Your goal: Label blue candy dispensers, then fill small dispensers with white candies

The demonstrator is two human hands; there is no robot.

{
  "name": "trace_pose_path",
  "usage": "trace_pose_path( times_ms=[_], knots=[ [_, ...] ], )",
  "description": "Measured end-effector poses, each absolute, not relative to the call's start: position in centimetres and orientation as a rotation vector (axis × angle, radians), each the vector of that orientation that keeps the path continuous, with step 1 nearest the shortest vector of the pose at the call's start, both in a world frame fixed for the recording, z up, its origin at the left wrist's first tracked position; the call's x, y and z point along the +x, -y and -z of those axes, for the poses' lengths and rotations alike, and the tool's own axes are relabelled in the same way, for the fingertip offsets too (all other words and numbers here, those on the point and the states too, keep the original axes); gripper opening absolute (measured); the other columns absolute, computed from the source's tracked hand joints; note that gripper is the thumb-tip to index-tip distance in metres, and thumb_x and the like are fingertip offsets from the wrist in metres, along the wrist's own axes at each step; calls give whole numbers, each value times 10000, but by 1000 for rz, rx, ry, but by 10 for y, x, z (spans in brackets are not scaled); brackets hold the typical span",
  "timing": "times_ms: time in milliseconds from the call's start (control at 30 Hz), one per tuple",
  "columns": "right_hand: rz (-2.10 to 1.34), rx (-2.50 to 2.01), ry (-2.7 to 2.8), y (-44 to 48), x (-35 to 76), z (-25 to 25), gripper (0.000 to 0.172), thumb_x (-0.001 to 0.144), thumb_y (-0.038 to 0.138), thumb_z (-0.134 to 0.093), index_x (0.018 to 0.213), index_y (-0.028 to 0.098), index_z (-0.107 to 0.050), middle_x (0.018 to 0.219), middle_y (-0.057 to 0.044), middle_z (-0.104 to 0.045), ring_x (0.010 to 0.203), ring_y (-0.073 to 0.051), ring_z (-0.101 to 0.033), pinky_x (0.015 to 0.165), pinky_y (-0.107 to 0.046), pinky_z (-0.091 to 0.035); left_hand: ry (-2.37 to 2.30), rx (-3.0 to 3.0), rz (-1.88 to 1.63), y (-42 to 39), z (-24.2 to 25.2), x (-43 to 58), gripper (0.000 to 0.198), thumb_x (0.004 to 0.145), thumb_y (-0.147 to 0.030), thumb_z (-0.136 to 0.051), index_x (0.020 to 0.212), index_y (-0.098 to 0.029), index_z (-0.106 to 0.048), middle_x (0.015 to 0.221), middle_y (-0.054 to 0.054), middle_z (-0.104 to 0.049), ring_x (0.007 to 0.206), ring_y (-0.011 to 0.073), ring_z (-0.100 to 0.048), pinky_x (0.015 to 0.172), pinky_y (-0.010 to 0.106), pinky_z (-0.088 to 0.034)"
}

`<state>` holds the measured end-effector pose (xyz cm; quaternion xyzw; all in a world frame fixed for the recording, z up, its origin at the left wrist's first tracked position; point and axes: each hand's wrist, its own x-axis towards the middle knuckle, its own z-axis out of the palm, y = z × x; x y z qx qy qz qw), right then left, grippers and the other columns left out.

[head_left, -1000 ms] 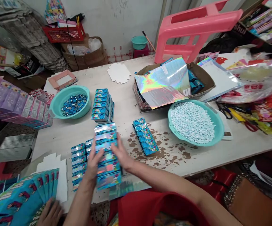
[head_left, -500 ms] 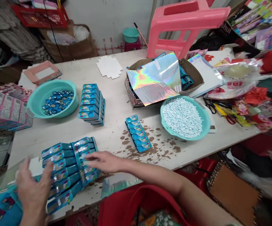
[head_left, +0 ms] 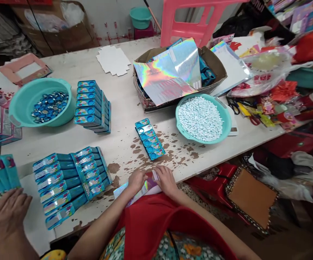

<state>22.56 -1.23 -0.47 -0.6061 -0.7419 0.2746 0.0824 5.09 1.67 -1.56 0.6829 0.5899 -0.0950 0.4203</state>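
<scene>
Close to my lap at the table's front edge, my left hand (head_left: 137,181) is closed on a shiny holographic sheet (head_left: 149,185), thumb and fingers pinched together. My right hand (head_left: 166,180) grips the same sheet's other side, fingers curled, beside a narrow pale strip. Part of the sheet is hidden by my hands and red apron. Just beyond lies a short row of small blue boxes (head_left: 150,140) with round hollows. More blue boxes (head_left: 59,187) are set out in rows to the left, and a stacked block of them (head_left: 91,106) stands behind.
Another person's hand (head_left: 7,216) rests by blue printed packs (head_left: 1,177) at far left. A teal basin (head_left: 69,94) contains blue gems; another basin (head_left: 228,124) holds pale pellets. An open carton (head_left: 151,104) sits at the back. A red chair (head_left: 216,180) stands at right.
My right hand has left the blue boxes at left and come back to the table edge. My left hand has come into view beside it. The camera view has shifted.
</scene>
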Motion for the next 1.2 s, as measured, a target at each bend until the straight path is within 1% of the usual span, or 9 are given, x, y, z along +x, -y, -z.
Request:
trace_pose_path(
  times_ms=[400,500,633,767,867,933,1000,1100,1200],
  knots=[
    [-436,-1504,2527,43,220,45,404,893,158,-445,1296,180,-459,1380,-98,-447,1275,-264,-355,1023,-453,-264,-1393,1739,78,-20,36,50,283,867,-333,-413,799,-187,-646,807,61,-671,764,185,-590,666,249,-370],
    [-367,-1448,2499,45,224,39,242,898,209,-474,1108,178,-589,1221,-105,-580,1189,-251,-437,973,-426,-313,-1389,1708,38,-20,40,49,257,847,-328,-447,774,-191,-651,770,48,-668,740,178,-587,660,245,-374],
    [-429,-1466,2486,31,228,1,148,893,235,-500,804,188,-609,780,-59,-640,824,-198,-548,751,-331,-399,-1424,1663,-35,-18,40,49,227,820,-319,-484,755,-192,-661,733,54,-660,750,202,-596,684,273,-392],
    [-672,-1587,2226,7,236,-55,119,880,261,-525,790,198,-570,758,-40,-611,763,-179,-533,690,-292,-400,-1474,1630,-202,-18,19,50,277,856,-324,-426,969,-186,-638,951,80,-663,955,223,-577,828,316,-404],
    [-860,-1631,1915,-13,242,-81,121,869,287,-536,782,206,-558,753,-24,-608,734,-162,-546,670,-270,-415,-1333,1453,-516,-23,-9,54,388,887,-366,-381,1212,-192,-500,1201,89,-573,1079,197,-530,888,305,-404],
    [-957,-1633,1761,-25,242,-85,136,857,311,-543,771,207,-559,736,-10,-609,696,-151,-553,649,-262,-421,-1152,1287,-621,-29,-24,59,423,835,-405,-492,1200,-191,-498,1150,85,-597,986,186,-574,821,286,-441],
    [-1034,-1648,1644,-34,240,-79,141,841,320,-555,760,206,-561,723,3,-612,670,-144,-558,640,-258,-426,-1061,1172,-567,-35,-31,64,346,788,-421,-559,1020,-165,-573,891,55,-654,764,157,-605,685,261,-462],
    [-1046,-1717,1539,-43,233,-59,125,829,299,-557,750,206,-585,719,4,-613,694,-156,-566,668,-275,-435,-1074,1071,-472,-45,-29,68,289,826,-434,-478,786,-156,-547,608,-5,-577,500,104,-535,507,223,-410],
    [-861,-1810,1500,-51,229,-38,98,800,273,-582,747,208,-632,869,-43,-594,886,-202,-553,799,-329,-433,-1124,1056,-462,-57,-24,66,234,832,-397,-457,905,-178,-491,592,-42,-554,413,78,-490,434,195,-357]
  ],
)
